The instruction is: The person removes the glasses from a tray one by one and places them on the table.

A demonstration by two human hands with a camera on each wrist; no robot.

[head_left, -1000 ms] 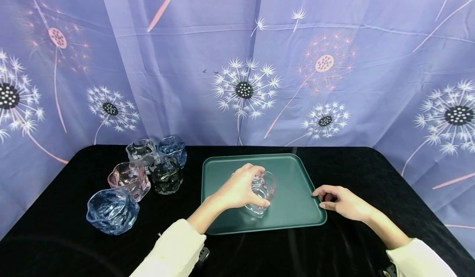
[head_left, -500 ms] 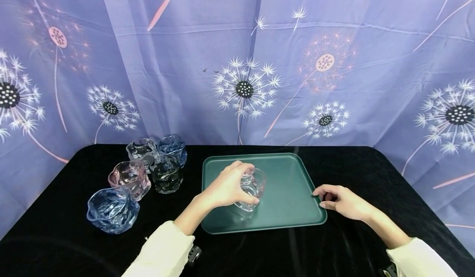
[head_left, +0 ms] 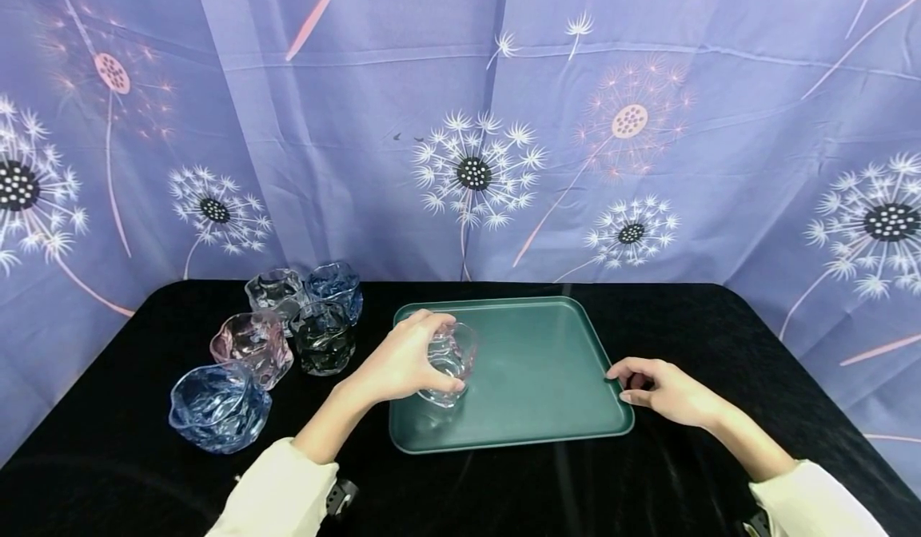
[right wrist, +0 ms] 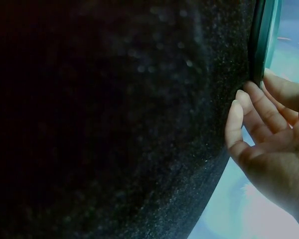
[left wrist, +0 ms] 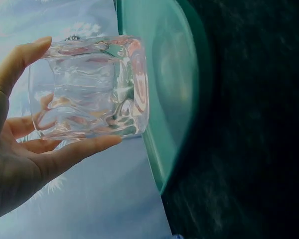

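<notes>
A clear glass cup [head_left: 452,361] with wavy walls is held upright in my left hand [head_left: 406,361], over the left part of the green tray [head_left: 540,369]. In the left wrist view, thumb and fingers grip the glass cup [left wrist: 89,89] from opposite sides, its base close over the tray [left wrist: 177,74]. My right hand [head_left: 665,393] is at the tray's right edge, near the front corner. Seen from the right wrist, thumb and fingertips of the right hand [right wrist: 274,124] pinch the tray's rim [right wrist: 263,40], the other fingers loosely curled.
Left of the tray stands a group of wavy glass cups: a blue one [head_left: 219,407] in front, a pink one [head_left: 253,347], a dark grey one [head_left: 324,339], and a clear [head_left: 273,291] and another blue one [head_left: 334,288] behind. A patterned purple curtain [head_left: 374,121] hangs behind the black-covered table [head_left: 504,489].
My left hand has carried the clear glass cup leftward over the tray, from near its middle to its left side. The right hand and the tray have stayed in place.
</notes>
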